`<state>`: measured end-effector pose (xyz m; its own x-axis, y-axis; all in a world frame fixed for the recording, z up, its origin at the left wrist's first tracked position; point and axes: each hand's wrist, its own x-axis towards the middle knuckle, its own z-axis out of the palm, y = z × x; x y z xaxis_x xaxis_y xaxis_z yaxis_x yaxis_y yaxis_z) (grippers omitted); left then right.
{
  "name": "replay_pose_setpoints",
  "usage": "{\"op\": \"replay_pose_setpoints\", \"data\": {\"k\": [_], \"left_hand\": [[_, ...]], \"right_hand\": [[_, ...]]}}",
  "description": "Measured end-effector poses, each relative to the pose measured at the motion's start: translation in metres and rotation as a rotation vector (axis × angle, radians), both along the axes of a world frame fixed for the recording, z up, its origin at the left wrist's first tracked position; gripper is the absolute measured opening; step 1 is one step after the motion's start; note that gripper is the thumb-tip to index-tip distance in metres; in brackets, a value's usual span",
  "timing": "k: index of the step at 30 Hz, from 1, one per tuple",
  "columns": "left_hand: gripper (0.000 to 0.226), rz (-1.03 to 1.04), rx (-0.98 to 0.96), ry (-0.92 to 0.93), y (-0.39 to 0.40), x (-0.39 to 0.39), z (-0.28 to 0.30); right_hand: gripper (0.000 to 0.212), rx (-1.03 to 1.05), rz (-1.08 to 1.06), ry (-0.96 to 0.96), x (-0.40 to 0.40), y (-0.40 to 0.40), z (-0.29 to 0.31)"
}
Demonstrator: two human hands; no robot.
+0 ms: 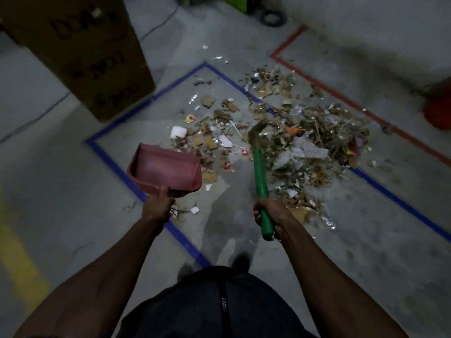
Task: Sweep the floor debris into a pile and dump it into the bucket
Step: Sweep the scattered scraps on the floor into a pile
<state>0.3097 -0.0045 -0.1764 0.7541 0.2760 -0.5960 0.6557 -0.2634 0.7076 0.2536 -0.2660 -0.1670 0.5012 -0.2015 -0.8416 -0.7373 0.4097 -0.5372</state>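
Right hand point(267, 213) wraps green broom point(260, 181) handle, bristles in debris point(305, 132), dragging scatter toward pile. Left hand point(156, 207) grips pink dustpan point(166, 170) handle, raised off floor, kept ready. Orange bucket point(438, 113) far right, well apart.

Big brown cardboard box point(80, 54) sits upper left of the frame, dark lettering on its side but too blurry to read. Blue tape outline point(136, 111) marks a rectangle on the grey concrete floor point(48, 167), and a red tape line point(341, 93) runs diagonally at upper right, just beside the blue one. There's a black ring-shaped thing point(272, 18) at top centre, something green point(235, 2) on the top edge next to it, and a faded yellow stripe point(22, 262) at lower left.
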Motion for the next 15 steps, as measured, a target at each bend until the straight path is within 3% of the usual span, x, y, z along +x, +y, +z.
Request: {"op": "replay_pose_setpoints", "data": {"k": [4,8,12,15], "left_hand": [[0.034,0.069,0.013,0.014,0.065,-0.013,-0.002],[0.038,0.155,0.026,0.051,0.11,-0.019,-0.006],[0.04,0.256,0.05,0.077,0.137,-0.019,-0.01],[0.054,0.306,0.112,0.104,0.148,-0.012,-0.027]], "right_hand": [[0.006,-0.256,0.257,0.009,0.001,0.065,-0.014],[0.019,-0.361,0.497,0.002,0.011,0.111,-0.021],[0.012,-0.456,0.754,-0.033,0.034,0.136,-0.021],[0.02,-0.474,0.962,-0.028,0.064,0.145,-0.033]]}}
